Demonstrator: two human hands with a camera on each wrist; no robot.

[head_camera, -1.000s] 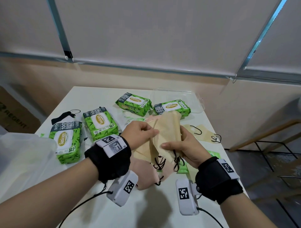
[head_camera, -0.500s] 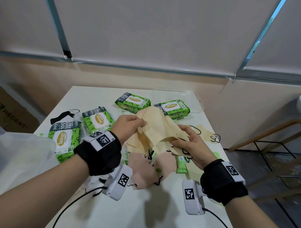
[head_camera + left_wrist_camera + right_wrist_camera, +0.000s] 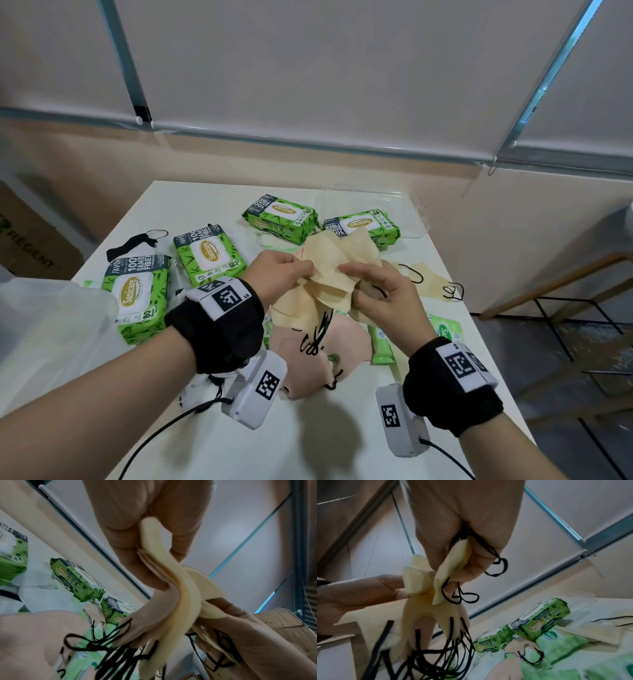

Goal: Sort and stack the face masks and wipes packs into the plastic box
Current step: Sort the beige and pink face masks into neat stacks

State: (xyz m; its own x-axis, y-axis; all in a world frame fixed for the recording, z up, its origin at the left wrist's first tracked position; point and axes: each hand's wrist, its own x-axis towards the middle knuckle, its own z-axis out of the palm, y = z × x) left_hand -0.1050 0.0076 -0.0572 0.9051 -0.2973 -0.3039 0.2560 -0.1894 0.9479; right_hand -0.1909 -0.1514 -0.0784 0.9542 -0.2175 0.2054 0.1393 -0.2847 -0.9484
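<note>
**Two hands on one bundle of cream fabric face masks with black ear loops**

Mid-sort, by the look of it: cream masks (image 3: 330, 274) bunched above the white table (image 3: 205, 205), pinched at the left by the left hand (image 3: 279, 274), gripped at the right by the right hand (image 3: 382, 298). Pink masks (image 3: 318, 349) underneath; green rectangular wipes packs (image 3: 209, 255) left and far. Clear plastic box (image 3: 373, 205) at the far right. Next, probably: squaring the bundle, loops (image 3: 102, 646) untangled, then carrying to the box.
</note>
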